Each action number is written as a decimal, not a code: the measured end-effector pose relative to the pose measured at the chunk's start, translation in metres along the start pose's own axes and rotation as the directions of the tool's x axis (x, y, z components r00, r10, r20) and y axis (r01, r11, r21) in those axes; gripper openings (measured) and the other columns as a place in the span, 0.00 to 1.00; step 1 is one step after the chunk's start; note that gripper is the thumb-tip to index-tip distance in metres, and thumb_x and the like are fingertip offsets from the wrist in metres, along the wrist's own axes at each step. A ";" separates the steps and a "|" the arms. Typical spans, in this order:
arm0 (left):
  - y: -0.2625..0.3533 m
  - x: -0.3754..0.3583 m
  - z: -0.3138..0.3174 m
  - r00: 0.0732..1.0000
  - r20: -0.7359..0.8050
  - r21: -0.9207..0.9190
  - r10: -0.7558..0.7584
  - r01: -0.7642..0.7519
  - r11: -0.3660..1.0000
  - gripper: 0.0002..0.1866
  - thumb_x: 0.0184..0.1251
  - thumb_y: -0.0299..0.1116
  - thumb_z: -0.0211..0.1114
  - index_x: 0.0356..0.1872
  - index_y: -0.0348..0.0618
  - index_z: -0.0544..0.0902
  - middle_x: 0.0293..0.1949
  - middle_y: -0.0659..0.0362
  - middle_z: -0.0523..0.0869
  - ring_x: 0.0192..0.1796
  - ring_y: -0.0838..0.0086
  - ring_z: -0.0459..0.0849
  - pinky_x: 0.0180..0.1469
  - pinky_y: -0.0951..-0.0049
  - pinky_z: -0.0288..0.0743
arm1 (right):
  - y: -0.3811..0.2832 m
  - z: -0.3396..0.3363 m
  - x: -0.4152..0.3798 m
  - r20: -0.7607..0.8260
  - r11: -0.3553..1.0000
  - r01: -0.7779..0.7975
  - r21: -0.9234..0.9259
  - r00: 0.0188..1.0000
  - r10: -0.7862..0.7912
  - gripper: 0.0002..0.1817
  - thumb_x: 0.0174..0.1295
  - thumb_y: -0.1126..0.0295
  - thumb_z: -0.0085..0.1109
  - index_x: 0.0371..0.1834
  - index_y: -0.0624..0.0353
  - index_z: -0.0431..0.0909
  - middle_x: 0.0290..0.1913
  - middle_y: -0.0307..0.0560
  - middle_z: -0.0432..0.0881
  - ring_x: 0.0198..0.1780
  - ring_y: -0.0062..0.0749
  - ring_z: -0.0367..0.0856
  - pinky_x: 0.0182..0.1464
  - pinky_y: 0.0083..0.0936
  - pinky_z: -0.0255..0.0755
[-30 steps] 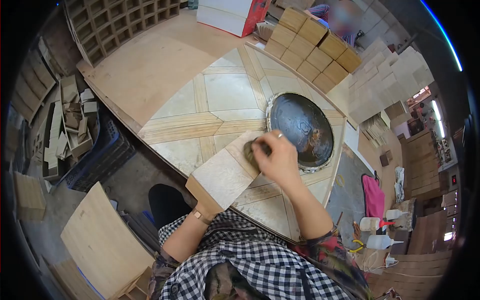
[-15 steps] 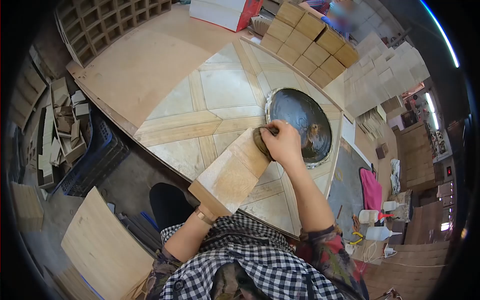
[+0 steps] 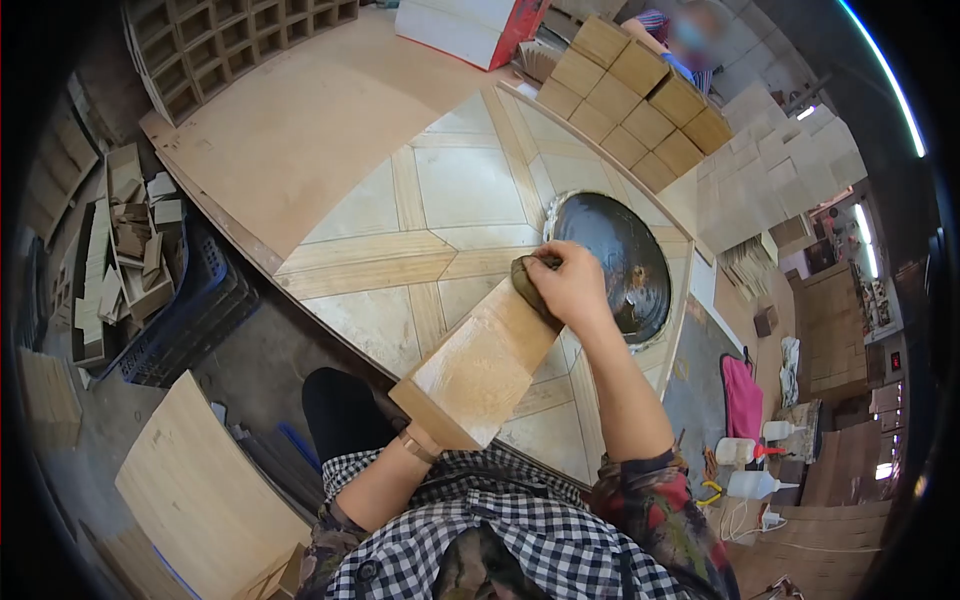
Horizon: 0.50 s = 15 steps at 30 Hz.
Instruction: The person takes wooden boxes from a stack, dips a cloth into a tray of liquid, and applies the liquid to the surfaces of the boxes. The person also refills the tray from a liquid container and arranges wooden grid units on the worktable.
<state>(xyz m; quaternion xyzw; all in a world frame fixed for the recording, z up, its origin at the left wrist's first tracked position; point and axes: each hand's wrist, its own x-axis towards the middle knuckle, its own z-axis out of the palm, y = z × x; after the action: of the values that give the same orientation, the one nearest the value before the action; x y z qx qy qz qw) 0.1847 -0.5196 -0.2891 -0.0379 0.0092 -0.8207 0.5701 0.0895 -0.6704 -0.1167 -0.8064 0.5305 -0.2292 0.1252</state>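
Observation:
A long wooden box [image 3: 478, 375] is held tilted in front of me, its upper face part pale and part tan. My left hand [image 3: 426, 438] is under its near end, with the fingers hidden beneath the wood. At the far end, my right hand [image 3: 572, 285] pinches a dark brown cloth pad [image 3: 535, 288] against the box's surface. Just beyond that hand lies a round black pan [image 3: 640, 290] with dark, shiny liquid and a whitish crusted rim. Both pan and box are over the tile-patterned tabletop [image 3: 465, 185].
Stacked wooden blocks [image 3: 630, 100] stand at the back, near another person [image 3: 690, 35]. Blue crates [image 3: 185, 310] with wood scraps are on the left. Squeeze bottles [image 3: 752, 484] and a pink cloth [image 3: 741, 390] lie at right. A curved wooden panel [image 3: 205, 480] stands lower left.
The box and both hands appear slightly lower and further right, as does most of the scene. The pad still touches the box's far end.

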 end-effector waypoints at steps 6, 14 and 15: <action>-0.001 0.010 0.001 0.981 0.095 0.624 0.167 -0.189 0.758 0.27 0.71 0.48 0.48 0.68 0.49 0.63 0.62 0.52 0.72 0.64 0.64 0.71 0.64 0.61 0.66 | -0.082 -0.022 -0.079 0.058 0.806 0.398 0.439 0.882 -0.468 0.06 0.50 0.69 0.64 0.28 0.57 0.79 0.31 0.53 0.77 0.29 0.49 0.79 0.32 0.39 0.73; -0.002 0.008 -0.014 0.992 0.044 0.345 0.122 -0.130 0.929 0.29 0.74 0.53 0.40 0.70 0.50 0.59 0.69 0.54 0.66 0.68 0.63 0.68 0.66 0.58 0.66 | 0.012 0.008 0.015 0.095 0.999 -0.018 0.048 0.995 0.014 0.12 0.54 0.61 0.61 0.32 0.58 0.84 0.38 0.55 0.82 0.41 0.51 0.81 0.41 0.39 0.75; -0.002 0.007 -0.008 0.989 -0.046 0.347 0.141 -0.117 0.931 0.29 0.74 0.53 0.41 0.71 0.51 0.59 0.69 0.54 0.66 0.68 0.63 0.68 0.66 0.58 0.66 | 0.007 0.005 0.014 0.087 0.999 -0.003 0.052 0.996 -0.002 0.12 0.54 0.60 0.61 0.33 0.58 0.84 0.38 0.55 0.82 0.41 0.51 0.81 0.41 0.38 0.75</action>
<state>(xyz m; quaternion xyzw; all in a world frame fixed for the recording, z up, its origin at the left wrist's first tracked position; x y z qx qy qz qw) 0.1799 -0.5260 -0.2968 0.0913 -0.1116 -0.7713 0.6199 0.0910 -0.6865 -0.1214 -0.8121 0.5185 -0.2075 0.1691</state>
